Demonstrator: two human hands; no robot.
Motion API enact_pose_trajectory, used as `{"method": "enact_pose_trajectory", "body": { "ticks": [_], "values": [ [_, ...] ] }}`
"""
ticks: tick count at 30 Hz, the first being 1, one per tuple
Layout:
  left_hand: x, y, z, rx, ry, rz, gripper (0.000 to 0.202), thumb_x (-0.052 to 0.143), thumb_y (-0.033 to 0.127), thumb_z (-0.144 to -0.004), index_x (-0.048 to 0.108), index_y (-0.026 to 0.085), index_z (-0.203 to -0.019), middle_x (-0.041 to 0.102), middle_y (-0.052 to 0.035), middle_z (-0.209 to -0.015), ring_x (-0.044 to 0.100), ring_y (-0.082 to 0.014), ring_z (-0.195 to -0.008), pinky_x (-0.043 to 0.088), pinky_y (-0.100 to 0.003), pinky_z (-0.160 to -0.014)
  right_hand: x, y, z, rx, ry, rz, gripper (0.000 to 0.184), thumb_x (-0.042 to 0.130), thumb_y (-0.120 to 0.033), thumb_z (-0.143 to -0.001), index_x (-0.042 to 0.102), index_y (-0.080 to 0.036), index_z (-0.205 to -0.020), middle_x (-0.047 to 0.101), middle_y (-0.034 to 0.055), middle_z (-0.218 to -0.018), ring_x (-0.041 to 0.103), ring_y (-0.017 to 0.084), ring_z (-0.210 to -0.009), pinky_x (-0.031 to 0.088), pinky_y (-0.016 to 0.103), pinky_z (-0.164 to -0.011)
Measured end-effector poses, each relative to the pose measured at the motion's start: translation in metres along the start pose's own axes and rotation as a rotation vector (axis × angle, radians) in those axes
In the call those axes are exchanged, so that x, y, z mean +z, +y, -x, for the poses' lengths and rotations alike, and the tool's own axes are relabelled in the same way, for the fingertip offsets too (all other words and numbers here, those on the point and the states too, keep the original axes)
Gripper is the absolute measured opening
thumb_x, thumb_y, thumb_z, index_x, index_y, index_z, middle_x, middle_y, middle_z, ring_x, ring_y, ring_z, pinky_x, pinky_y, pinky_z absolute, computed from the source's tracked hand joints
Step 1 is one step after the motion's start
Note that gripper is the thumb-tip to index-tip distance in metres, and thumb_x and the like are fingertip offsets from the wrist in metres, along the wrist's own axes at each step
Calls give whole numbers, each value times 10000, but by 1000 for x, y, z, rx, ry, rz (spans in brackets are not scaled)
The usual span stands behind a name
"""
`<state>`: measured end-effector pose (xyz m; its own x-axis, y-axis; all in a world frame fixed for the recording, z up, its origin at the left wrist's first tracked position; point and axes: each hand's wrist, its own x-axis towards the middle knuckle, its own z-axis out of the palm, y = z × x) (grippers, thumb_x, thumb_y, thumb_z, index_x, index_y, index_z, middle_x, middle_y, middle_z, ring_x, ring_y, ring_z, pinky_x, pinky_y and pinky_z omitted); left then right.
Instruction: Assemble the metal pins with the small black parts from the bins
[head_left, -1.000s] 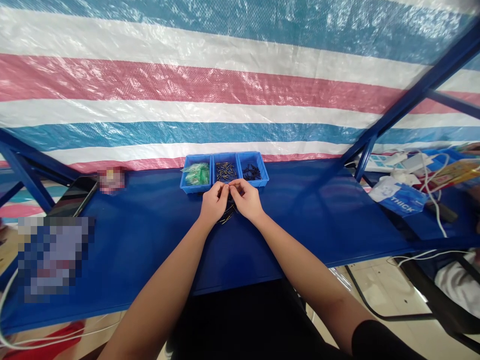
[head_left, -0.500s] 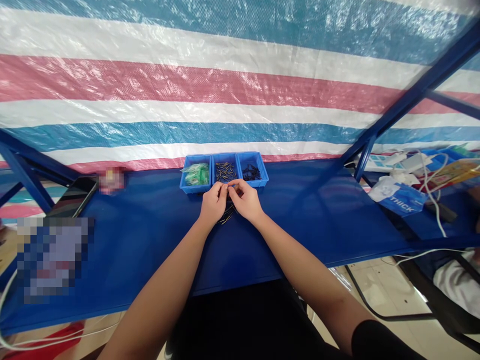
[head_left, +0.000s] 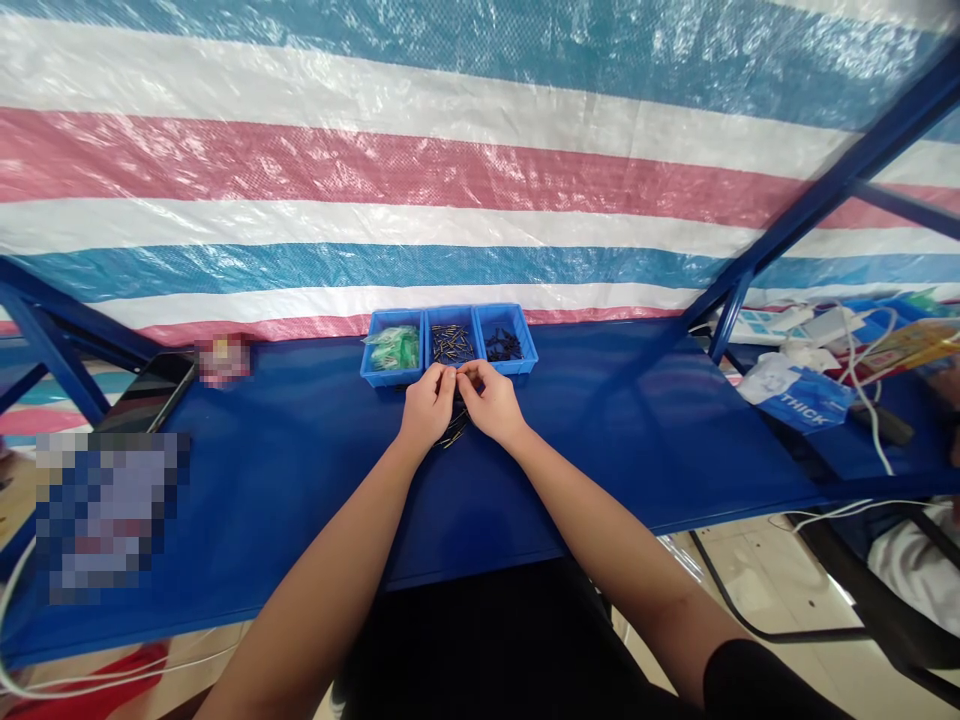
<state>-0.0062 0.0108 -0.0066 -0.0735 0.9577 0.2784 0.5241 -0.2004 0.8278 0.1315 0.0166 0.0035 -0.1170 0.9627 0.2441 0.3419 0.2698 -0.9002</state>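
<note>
Whether the left grip (head_left: 427,408) and right grip (head_left: 491,405) were closed on something, I could not tell. Just on their near side, thin, dark and gold-coloured pieces (head_left: 453,432), partly covered, lay on the surface (head_left: 615,440).

One word can be read: "THICK", in white capitals on the blue part of a blue and white packet (head_left: 799,393) at the far right, near the slanting metal frame (head_left: 784,222). The letters run at a slant, dropping toward the right. A pale bluish mark on the packet's white part is too blurred to make out. At the left, a large patch (head_left: 112,515) and a smaller reddish one (head_left: 223,360) are pixelated, so any lettering there is hidden.
</note>
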Motion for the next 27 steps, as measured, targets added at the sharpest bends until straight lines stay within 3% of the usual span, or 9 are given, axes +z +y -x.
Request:
{"method": "enact_pose_trajectory", "body": {
  "ticks": [17, 27],
  "values": [
    [1, 1, 0, 7, -10, 58, 316, 480, 456, -958, 613, 179, -885, 661, -13, -779, 578, -110, -681, 429, -207, -646, 0, 4, -2, 47, -8, 42, 359, 433, -524, -961, 582, -214, -855, 655, -3, -736, 599, 122, -657, 450, 244, -654],
    [2, -3, 0, 17, -15, 56, 285, 492, 444, -951, 608, 185, -927, 668, -16, -797, 575, -107, -667, 397, -212, -608, 0, 7, -1, 67, -2, 55, 381, 431, -538, -959, 585, -216, -828, 642, -5, -708, 588, 119, -640, 428, 232, -630]
  ]
}}
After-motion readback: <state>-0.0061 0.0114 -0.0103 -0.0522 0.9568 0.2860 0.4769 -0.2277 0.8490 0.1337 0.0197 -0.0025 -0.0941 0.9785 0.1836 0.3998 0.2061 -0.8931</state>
